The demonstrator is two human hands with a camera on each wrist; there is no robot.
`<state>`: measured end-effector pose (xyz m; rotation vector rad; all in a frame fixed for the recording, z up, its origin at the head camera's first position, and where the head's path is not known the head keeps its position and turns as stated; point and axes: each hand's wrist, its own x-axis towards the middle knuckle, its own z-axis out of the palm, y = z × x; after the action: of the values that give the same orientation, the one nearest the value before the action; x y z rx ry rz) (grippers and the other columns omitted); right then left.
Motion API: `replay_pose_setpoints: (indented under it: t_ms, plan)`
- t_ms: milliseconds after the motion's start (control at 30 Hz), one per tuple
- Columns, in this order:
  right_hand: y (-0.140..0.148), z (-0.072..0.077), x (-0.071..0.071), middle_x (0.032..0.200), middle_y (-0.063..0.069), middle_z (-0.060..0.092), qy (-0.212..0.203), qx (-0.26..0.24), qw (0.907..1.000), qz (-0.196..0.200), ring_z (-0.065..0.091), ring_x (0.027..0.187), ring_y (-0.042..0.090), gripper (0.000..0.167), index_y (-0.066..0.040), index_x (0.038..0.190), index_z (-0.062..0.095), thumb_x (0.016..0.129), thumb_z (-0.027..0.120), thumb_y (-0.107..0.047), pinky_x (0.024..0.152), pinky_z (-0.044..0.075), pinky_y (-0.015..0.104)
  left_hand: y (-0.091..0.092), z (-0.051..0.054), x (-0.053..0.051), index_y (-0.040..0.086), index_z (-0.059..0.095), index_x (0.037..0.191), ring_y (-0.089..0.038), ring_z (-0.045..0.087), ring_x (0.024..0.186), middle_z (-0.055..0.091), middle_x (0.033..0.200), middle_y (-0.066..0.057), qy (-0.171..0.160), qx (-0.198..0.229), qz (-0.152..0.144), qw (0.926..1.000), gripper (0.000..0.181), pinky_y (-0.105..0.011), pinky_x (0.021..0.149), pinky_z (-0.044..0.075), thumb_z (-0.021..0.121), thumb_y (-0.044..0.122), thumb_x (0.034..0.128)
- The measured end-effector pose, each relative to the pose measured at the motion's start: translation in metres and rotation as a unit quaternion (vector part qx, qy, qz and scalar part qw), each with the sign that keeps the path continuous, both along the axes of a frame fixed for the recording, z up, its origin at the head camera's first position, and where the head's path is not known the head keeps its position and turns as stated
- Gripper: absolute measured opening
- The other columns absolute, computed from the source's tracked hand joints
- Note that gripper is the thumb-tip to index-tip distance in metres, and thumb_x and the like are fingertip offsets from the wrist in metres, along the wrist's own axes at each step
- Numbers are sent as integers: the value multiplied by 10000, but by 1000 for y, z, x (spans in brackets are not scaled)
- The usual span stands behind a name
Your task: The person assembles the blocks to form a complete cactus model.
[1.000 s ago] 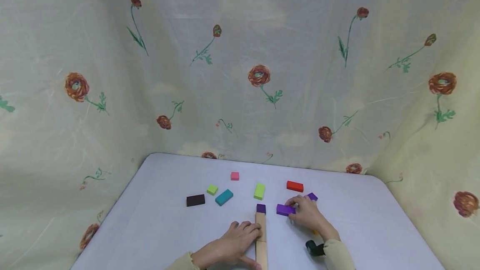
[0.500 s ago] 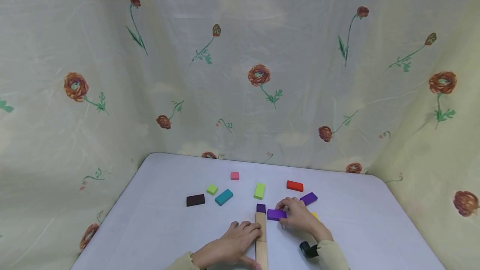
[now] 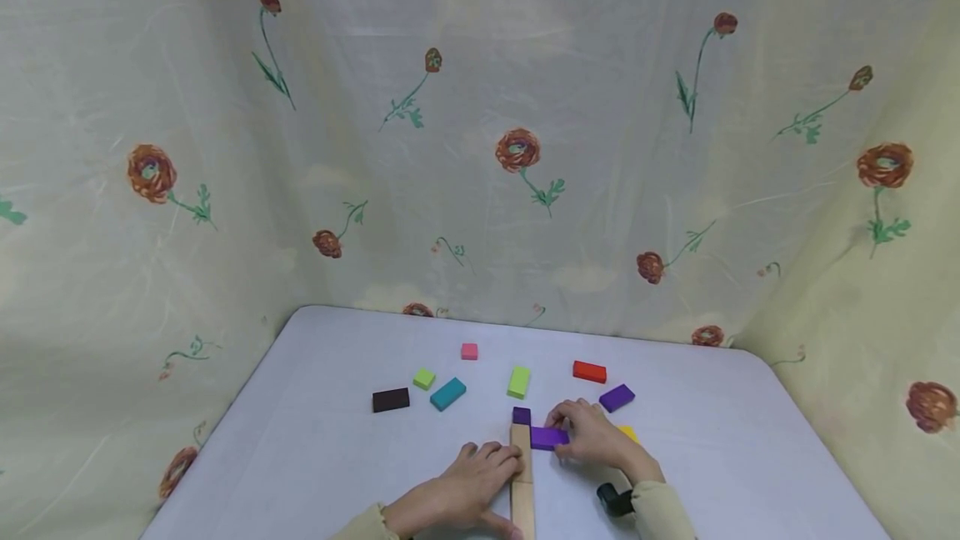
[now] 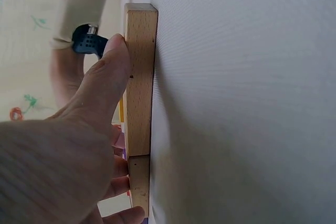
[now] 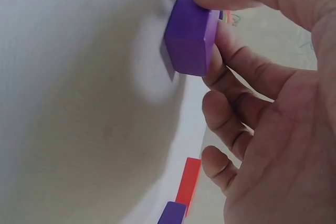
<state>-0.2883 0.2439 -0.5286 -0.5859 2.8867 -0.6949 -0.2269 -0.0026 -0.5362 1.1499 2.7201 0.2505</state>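
At the near end of the white table [image 3: 300, 473], whose near edge is lying out of view, a nearer wooden block [image 3: 522, 511] is running away from the person. The left hand [image 3: 476, 482] is resting loosely on the row rather than gripping it, its thumb touching this block and its fingers spreading onto a farther wooden block [image 3: 521, 454] end to end with it. A black device [image 3: 613, 500] is sitting at the right wrist. The right hand [image 3: 591, 436] is pinching a purple block [image 3: 547, 438] between thumb and fingers; the block is lying crosswise, its left end meeting the row's right side. A yellow block [image 3: 629, 432] is partly hiding behind that hand, towards the table's right edge. A dark purple block [image 3: 522, 416] is capping the row. Farther on, a dark brown block [image 3: 391, 400] is lying towards the left edge, a second purple block [image 3: 617, 397] towards the right, and a teal block [image 3: 448, 394] between. A long lime block [image 3: 518, 382], a small lime block [image 3: 424, 379] and a red block [image 3: 589, 372] are following, the red one towards the far right corner. A pink block [image 3: 469, 352] is lying nearest the far edge, beyond which flowered cloth [image 3: 480, 265] is hanging.
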Motion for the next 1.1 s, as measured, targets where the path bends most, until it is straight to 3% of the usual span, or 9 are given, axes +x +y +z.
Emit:
replay_pose_setpoints:
  t_ms: [367, 567, 933, 1100]
  plan:
    - [-4, 1, 7, 880, -70, 554, -405, -85, 9991, 5, 442, 888, 164, 303, -198, 938, 618, 703, 799, -134, 806, 314, 384, 0, 1, 4, 238, 414, 1413, -192, 386, 1325, 376, 1493, 57, -49, 20, -8, 10000, 900, -518, 1008, 401, 604, 764, 708]
    - [-5, 1, 8, 901, -65, 560, -511, -90, 9986, -49, 450, 899, 167, 297, -200, 949, 617, 719, 794, -137, 882, 340, 467, 1, -1, 2, 238, 409, 1414, -207, 384, 1337, 366, 1506, 51, -133, 33, 40, 9999, 914, -541, 1021, 391, 603, 771, 698]
    - [-2, 1, 4, 960, -69, 572, -458, -160, 9988, 78, 466, 942, 161, 355, -196, 1029, 620, 726, 805, -203, 935, 340, 512, -1, 2, 2, 221, 425, 1398, -215, 390, 1336, 374, 1505, 32, -57, 94, 2, 9999, 907, -543, 1029, 388, 593, 779, 702]
    - [1, 0, 3, 996, -79, 579, -260, -87, 9996, 105, 466, 956, 137, 406, -201, 1077, 617, 733, 815, -286, 874, 361, 427, 0, 1, 1, 217, 424, 1399, -214, 393, 1332, 377, 1503, 34, 2, 97, -23, 10000, 911, -544, 1020, 394, 584, 784, 704]
